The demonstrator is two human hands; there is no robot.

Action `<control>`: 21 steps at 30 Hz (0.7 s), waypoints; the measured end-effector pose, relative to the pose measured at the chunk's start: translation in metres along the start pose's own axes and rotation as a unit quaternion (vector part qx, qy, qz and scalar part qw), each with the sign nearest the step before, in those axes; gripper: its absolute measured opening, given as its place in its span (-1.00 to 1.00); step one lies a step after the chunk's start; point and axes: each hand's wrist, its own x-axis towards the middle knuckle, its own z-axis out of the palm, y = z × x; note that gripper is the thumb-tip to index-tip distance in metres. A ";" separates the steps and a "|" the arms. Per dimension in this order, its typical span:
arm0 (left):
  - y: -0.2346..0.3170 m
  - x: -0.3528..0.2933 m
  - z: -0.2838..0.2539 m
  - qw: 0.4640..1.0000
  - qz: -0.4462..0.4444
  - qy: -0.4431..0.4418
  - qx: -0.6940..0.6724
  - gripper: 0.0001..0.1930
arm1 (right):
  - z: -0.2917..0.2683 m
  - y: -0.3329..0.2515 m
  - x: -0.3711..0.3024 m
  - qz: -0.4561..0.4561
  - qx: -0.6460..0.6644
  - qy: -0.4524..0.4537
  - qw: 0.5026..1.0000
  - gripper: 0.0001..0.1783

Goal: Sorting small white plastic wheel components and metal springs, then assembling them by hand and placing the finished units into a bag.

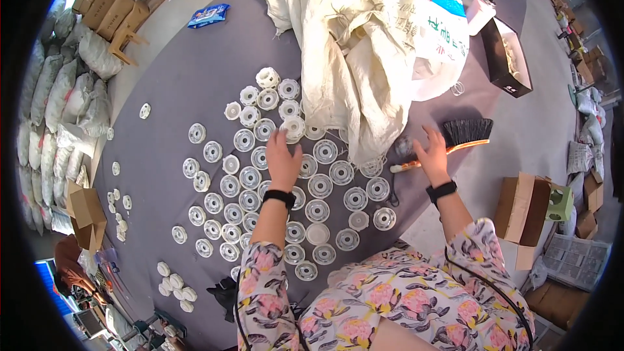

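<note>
Many round white plastic parts with clear, ringed centres (pixel 320 185) lie spread over the grey tabletop (pixel 162 84). My left hand (pixel 284 164) is over the middle of them, thumb apart from the fingers. Its fingertips reach a thicker white round part (pixel 294 128); whether they touch it I cannot tell. My right hand (pixel 431 157) hovers with fingers spread, holding nothing, beside a hand brush (pixel 467 133) with black bristles and an orange edge. A small crumpled clear thing (pixel 404 146) lies just left of it. A large white woven sack (pixel 357 58) covers the table beyond both hands.
A blue packet (pixel 208 15) lies at the far left. An open dark box (pixel 507 58) and a pinkish-white bottle (pixel 481 14) stand far right. Small white pieces (pixel 175 285) sit near left. Cardboard boxes (pixel 520 211) and stacked sacks (pixel 58 97) flank the table.
</note>
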 end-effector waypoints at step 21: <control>-0.138 -0.029 -0.111 0.963 -0.174 0.198 0.047 -0.66 | 0.005 -0.092 -0.006 0.089 0.351 -0.310 0.879 -0.76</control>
